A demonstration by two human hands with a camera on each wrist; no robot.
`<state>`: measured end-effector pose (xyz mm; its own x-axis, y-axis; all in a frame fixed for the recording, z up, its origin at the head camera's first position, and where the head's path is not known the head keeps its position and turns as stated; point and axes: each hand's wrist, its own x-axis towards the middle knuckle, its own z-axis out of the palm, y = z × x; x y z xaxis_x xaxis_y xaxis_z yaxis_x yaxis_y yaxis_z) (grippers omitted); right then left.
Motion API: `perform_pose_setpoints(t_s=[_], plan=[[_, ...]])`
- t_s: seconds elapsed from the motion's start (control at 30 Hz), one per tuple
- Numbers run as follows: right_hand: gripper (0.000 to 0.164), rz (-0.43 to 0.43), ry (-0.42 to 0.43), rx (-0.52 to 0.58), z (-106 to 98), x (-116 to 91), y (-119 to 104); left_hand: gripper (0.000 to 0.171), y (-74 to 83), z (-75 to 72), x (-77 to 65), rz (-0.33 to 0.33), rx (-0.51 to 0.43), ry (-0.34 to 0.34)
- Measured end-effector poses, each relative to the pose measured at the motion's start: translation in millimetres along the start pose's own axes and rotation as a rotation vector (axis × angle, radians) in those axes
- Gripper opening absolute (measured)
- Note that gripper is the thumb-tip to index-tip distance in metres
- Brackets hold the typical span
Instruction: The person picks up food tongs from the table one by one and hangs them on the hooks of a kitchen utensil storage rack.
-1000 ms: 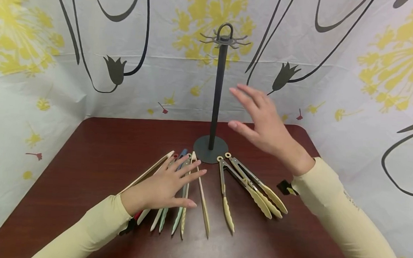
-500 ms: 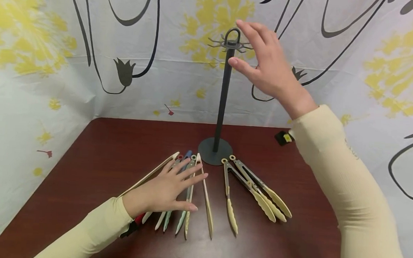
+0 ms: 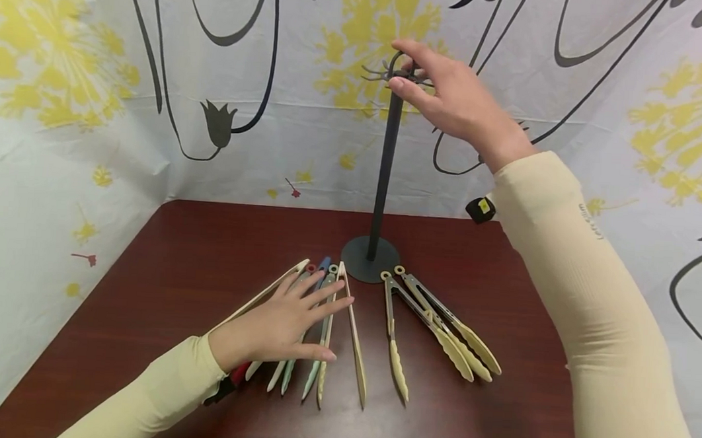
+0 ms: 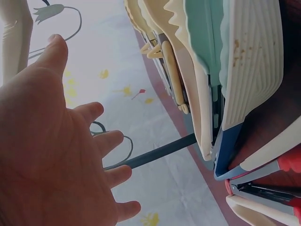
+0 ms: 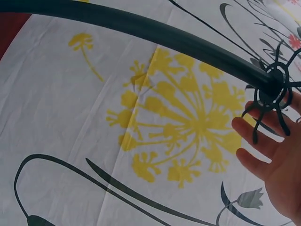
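Observation:
My left hand (image 3: 280, 321) holds nothing, palm down and fingers spread, over a row of tongs. Under and beside it show mint-green tongs (image 4: 205, 37), white-tipped blue tongs (image 4: 256, 52) and red tongs (image 4: 244, 188). Long pale tongs (image 3: 356, 351) lie just past its fingertips. My right hand (image 3: 458, 99) is at the top of a dark metal stand (image 3: 386, 174). Its thumb and index finger are apart on either side of the top loop (image 3: 395, 61). In the right wrist view, the other fingers reach behind the ring of hooks (image 5: 277, 89).
Steel tongs with yellow scalloped tips (image 3: 399, 370) lie right of the middle, more yellow-tipped tongs (image 3: 457, 344) beside them. The stand's round base (image 3: 357, 262) sits toward the back of the dark red table (image 3: 164, 255). A flower-patterned cloth (image 3: 271, 149) hangs behind.
My right hand has risen from beside the pole to the stand's top loop, its fingers coming around it. My left hand stays spread over the tongs. The view has shifted slightly.

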<state>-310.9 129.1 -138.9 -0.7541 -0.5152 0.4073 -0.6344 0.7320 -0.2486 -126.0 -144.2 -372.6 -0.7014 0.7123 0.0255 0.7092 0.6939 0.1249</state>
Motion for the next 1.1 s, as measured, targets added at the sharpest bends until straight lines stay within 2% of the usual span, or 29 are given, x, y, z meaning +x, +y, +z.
perform_pose_setpoints(t_s=[0.27,0.5,0.7,0.83,1.1], plan=[[0.053,-0.077,0.109,-0.044,5.7,3.6,0.7,0.080,-0.6,0.1,1.6,-0.017,-0.040,-0.032],[0.051,-0.080,0.140,-0.050,8.6,3.3,-1.5,0.080,-0.7,3.2,0.4,-0.015,-0.044,-0.046],[0.050,-0.091,0.163,-0.073,8.2,2.9,-4.8,0.079,-1.2,6.2,0.7,-0.043,-0.053,-0.076],[0.049,-0.096,0.177,-0.080,8.6,2.0,-5.4,0.082,-2.4,14.9,1.2,-0.063,-0.055,-0.118],[0.048,-0.116,0.200,-0.094,9.0,1.3,-9.4,0.088,3.6,34.6,-2.2,-0.055,-0.143,-0.229]])
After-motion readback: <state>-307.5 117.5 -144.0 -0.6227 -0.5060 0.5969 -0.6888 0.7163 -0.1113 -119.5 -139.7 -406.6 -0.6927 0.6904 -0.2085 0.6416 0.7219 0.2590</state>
